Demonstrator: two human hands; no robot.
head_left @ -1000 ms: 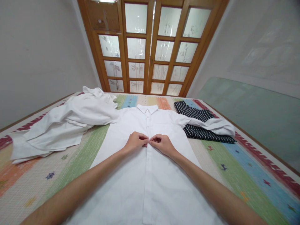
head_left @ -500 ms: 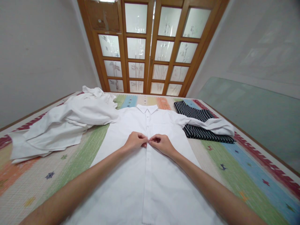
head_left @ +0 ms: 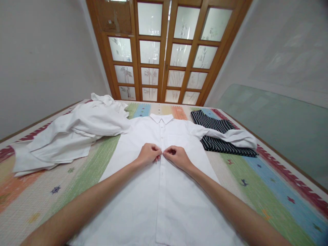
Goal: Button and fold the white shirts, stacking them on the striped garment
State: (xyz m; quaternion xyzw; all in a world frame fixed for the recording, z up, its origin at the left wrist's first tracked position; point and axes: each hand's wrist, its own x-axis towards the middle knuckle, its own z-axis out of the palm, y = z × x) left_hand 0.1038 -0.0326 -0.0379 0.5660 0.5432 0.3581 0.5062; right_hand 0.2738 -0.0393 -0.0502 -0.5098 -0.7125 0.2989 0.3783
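Note:
A white button-up shirt lies spread out face up, its collar at the far end and its front placket running down the middle. My left hand pinches the placket at mid-chest, thumb and forefinger together. Facing it from the other side, my right hand pinches the same stretch of placket, fingertips nearly touching those of the left. Whatever button lies between the fingertips is hidden. Above the hands, small buttons show along the placket up to the collar.
Crumpled white clothing lies at the left. A folded black-and-white striped garment lies at the right, partly under the shirt's sleeve. Beneath everything is a colourful striped cover. Beyond it stand wooden doors with glass panes.
Both hands stay at the same spot on the placket, with barely any finger movement. The whole view has shifted very slightly.

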